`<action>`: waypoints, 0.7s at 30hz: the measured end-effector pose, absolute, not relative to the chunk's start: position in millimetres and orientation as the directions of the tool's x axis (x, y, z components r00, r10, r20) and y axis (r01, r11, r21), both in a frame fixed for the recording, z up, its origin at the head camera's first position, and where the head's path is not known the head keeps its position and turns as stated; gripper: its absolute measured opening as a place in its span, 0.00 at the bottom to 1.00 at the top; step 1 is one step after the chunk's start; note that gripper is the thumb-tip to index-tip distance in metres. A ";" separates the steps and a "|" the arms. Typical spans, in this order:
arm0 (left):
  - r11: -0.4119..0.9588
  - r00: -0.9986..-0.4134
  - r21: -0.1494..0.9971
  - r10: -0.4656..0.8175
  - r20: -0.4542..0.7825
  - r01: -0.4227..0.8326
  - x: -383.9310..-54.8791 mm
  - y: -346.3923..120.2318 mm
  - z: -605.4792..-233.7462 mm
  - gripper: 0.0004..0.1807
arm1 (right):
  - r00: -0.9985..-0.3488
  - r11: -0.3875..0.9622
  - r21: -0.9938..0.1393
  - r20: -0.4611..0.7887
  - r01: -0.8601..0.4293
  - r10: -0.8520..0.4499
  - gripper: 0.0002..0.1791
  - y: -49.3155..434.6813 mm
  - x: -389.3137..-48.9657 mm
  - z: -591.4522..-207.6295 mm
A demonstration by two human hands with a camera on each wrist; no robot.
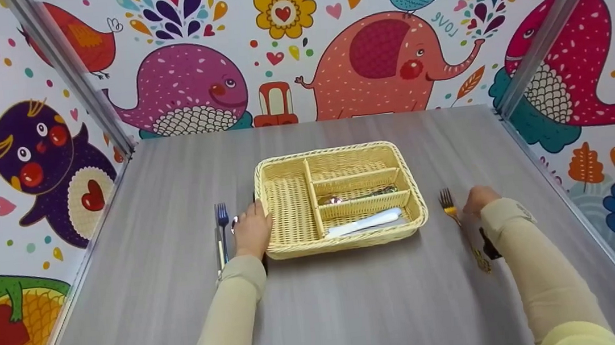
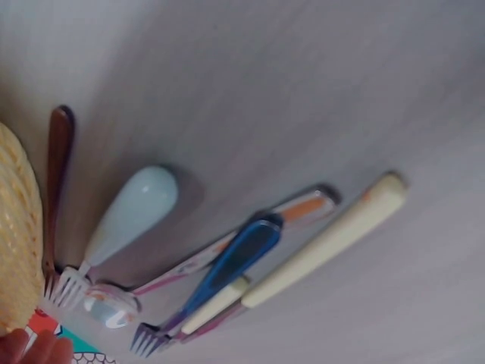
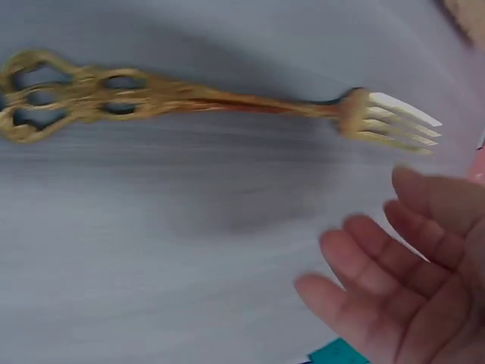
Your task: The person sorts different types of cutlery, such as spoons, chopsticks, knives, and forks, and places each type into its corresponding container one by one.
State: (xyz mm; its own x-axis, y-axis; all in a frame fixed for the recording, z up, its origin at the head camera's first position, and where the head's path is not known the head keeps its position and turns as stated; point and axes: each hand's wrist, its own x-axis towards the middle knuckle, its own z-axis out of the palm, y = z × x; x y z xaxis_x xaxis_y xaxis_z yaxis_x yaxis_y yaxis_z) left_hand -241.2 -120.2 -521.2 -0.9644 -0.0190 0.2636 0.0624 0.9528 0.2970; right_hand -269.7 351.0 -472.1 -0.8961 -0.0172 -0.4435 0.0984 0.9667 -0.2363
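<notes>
My left hand (image 1: pixel 252 229) is at the left rim of a wicker cutlery basket (image 1: pixel 291 214); only its fingertips (image 2: pixel 38 350) show in the left wrist view. Left of it lie a blue-handled fork (image 2: pixel 235 254), a spoon (image 2: pixel 114 307) with a patterned handle, a white-handled fork (image 2: pixel 136 205), a brown-handled fork (image 2: pixel 59 152) and a cream-handled utensil (image 2: pixel 333 239). My right hand (image 1: pixel 481 200) hovers beside a gold fork (image 1: pixel 458 222) with an openwork handle. Its fingers (image 3: pixel 364 258) are loosely bent, apart from the fork, holding nothing.
The basket's middle right compartment holds a metal spoon (image 1: pixel 364 195); its front compartment holds white-handled cutlery (image 1: pixel 367 222). A grey tabletop (image 1: pixel 366 298) lies beneath everything. Cartoon-printed panels (image 1: pixel 284 55) and metal posts (image 1: pixel 559 14) border the table.
</notes>
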 end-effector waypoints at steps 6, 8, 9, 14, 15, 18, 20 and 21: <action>0.950 -0.970 0.307 -0.022 0.243 0.056 -241.4 -120.1 -519.8 0.26 | -0.810 0.902 -0.362 -0.585 0.235 -0.023 0.10 351.9 -261.4 -498.0; 0.951 -0.972 0.305 -0.021 0.235 0.053 -241.6 -120.1 -519.3 0.26 | -0.805 0.881 -0.391 -0.594 0.267 -0.019 0.08 353.6 -263.1 -507.3; 0.951 -0.973 0.305 -0.021 0.231 0.052 -241.5 -120.1 -518.8 0.26 | -0.804 0.879 -0.385 -0.595 0.282 -0.003 0.07 352.6 -263.2 -509.5; 0.949 -0.978 0.312 -0.023 0.208 0.044 -240.9 -120.1 -516.4 0.27 | -0.796 0.882 -0.368 -0.605 0.294 0.013 0.07 353.0 -264.8 -513.1; 0.949 -0.978 0.313 -0.023 0.206 0.043 -240.6 -120.1 -516.4 0.27 | -0.794 0.882 -0.367 -0.608 0.296 0.013 0.07 353.4 -265.2 -513.4; 0.948 -0.977 0.317 -0.026 0.213 0.044 -240.3 -120.2 -517.1 0.26 | -0.786 0.884 -0.364 -0.618 0.293 0.007 0.06 354.5 -265.8 -512.6; 0.950 -0.973 0.309 -0.025 0.229 0.049 -240.1 -120.2 -517.9 0.26 | -0.778 0.886 -0.360 -0.628 0.294 0.003 0.06 355.4 -265.8 -511.5; 0.951 -0.970 0.306 -0.024 0.240 0.052 -240.0 -120.2 -518.2 0.26 | -0.776 0.892 -0.355 -0.630 0.281 -0.006 0.07 356.1 -265.8 -510.9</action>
State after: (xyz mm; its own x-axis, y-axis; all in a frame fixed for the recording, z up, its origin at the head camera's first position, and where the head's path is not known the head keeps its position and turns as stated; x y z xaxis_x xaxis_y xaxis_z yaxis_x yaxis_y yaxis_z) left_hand -240.0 -120.2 -518.2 -0.9704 -0.0245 0.2403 0.0518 0.9506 0.3060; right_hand -265.8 356.1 -510.9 -0.7762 -0.0064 -0.6305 0.2810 0.8916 -0.3550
